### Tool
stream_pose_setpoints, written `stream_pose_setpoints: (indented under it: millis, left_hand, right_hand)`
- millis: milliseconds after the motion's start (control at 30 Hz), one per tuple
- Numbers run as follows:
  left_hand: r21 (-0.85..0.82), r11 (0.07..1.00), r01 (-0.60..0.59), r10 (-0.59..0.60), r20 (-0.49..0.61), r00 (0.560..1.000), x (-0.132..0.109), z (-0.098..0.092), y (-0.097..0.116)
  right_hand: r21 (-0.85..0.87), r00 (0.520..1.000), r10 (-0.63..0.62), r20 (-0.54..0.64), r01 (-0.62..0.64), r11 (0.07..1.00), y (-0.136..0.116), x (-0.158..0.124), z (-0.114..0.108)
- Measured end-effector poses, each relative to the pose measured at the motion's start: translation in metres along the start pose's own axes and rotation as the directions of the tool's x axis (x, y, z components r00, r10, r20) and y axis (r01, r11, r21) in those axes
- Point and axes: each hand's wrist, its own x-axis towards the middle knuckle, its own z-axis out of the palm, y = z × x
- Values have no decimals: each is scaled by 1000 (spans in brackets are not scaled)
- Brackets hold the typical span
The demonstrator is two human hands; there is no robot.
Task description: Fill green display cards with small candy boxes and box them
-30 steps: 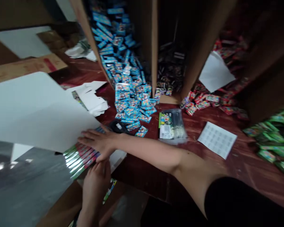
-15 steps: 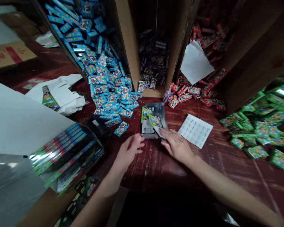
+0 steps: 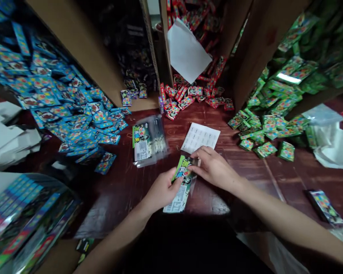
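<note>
My left hand (image 3: pixel 161 192) grips a flat printed plastic bag (image 3: pixel 177 198), green at its top, with pale printed panels lower down. The thumb lies over the bag's face. At the bag's upper right edge, my right hand (image 3: pixel 215 167) pinches it between thumb and fingers. The bag is tilted close in front of my body. Beyond it on the left lies a stack of similar printed clear bags (image 3: pixel 148 142). Just past my right hand is a white sheet of small printed labels (image 3: pixel 201 136), its near edge partly covered by the fingers.
Cardboard boxes spill small blue packets (image 3: pixel 94 123), dark packets (image 3: pixel 126 97), red packets (image 3: pixel 185 102) and green packets (image 3: pixel 270 125) onto the dark red table (image 3: pixel 245 201). White paper (image 3: pixel 188 49) rests on the red ones. Filled display packs (image 3: pixel 23 217) stand at left.
One bag has come off the stack and is now between both hands, nearer my body. The view has turned right, so the boxes and stack appear further left.
</note>
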Motion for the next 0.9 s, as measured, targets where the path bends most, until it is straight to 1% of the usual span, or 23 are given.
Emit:
stream_pose_setpoints:
  millis: [33, 100, 133, 167, 200, 233, 267, 300, 333, 367, 400, 433, 467, 533, 600, 667, 700, 733, 767, 800, 833, 867, 900]
  left_hand:
    - [8, 1000, 8, -8, 18, 1000, 2, 0, 2]
    - [-47, 999, 12, -9, 70, 998, 4, 0, 7]
    - [-110, 994, 28, -14, 123, 992, 4, 0, 9]
    - [-179, 982, 64, -29, 193, 981, 4, 1, 11]
    - [-239, 964, 118, -53, 264, 963, 4, 1, 12]
    - [-282, 943, 177, -82, 319, 944, 4, 2, 14]
    - [-311, 924, 224, -113, 339, 934, 3, 3, 14]
    - [-331, 911, 248, -140, 316, 938, 4, 5, 14]
    - [-354, 903, 242, -158, 249, 956, 4, 7, 13]
    - [-386, 899, 209, -164, 146, 976, 6, 8, 11]
    - [-419, 894, 161, -164, 29, 986, 7, 11, 9]
    - [-443, 890, 112, -166, -85, 982, 9, 13, 6]
    - [-450, 890, 70, -172, -189, 967, 10, 16, 2]
    - [-396, 917, 44, -200, -360, 911, 9, 24, -8]
    - [-254, 962, 104, -219, -485, 846, 4, 30, -19]
    - [-110, 981, 162, -196, -555, 809, -8, 29, -32]
    - [-53, 984, 170, -170, -574, 801, -15, 24, -37]
    - [3, 986, 164, -130, -595, 793, -23, 14, -43]
    - [65, 986, 153, -79, -628, 774, -31, 0, -49]
    - [154, 976, 154, -9, -676, 737, -38, -19, -54]
    - [275, 946, 173, 90, -733, 675, -42, -42, -58]
    - [400, 894, 202, 203, -763, 614, -43, -67, -60]
    - [511, 833, 213, 315, -754, 576, -41, -94, -60]
  right_hand:
    - [-8, 999, -1, 35, 1, 1000, 1, -2, -6]
    - [24, 983, -48, 175, 45, 999, 3, -7, -22]
    - [82, 958, -96, 272, 76, 994, 4, -11, -31]
    - [158, 920, -146, 365, 93, 983, 5, -14, -40]
    - [234, 879, -191, 438, 94, 968, 7, -19, -47]
    - [289, 848, -219, 483, 82, 954, 10, -24, -52]
    - [302, 847, -212, 488, 64, 951, 13, -28, -54]
    - [288, 880, -176, 440, 48, 957, 17, -33, -52]
    - [267, 936, -110, 335, 17, 963, 20, -36, -46]
    - [257, 983, -4, 183, -44, 965, 21, -38, -36]
    - [280, 994, 109, 30, -113, 953, 21, -40, -22]
    - [332, 974, 211, -77, -174, 927, 18, -40, -6]
    - [385, 952, 285, -113, -223, 896, 13, -39, 12]
    - [410, 931, 361, -61, -306, 859, -2, -37, 51]
    - [298, 906, 423, -27, -396, 868, -16, -33, 88]
    - [162, 893, 447, -48, -435, 886, -24, -29, 116]
    - [110, 900, 433, -43, -427, 898, -25, -26, 126]
    - [64, 915, 404, -25, -402, 914, -25, -22, 131]
    - [18, 931, 366, 2, -366, 931, -24, -16, 133]
    - [-32, 946, 323, 31, -322, 946, -23, -9, 131]
    - [-86, 960, 275, 56, -270, 959, -22, 1, 125]
    - [-135, 972, 226, 68, -215, 967, -23, 12, 116]
    - [-173, 982, 174, 69, -160, 972, -24, 26, 106]
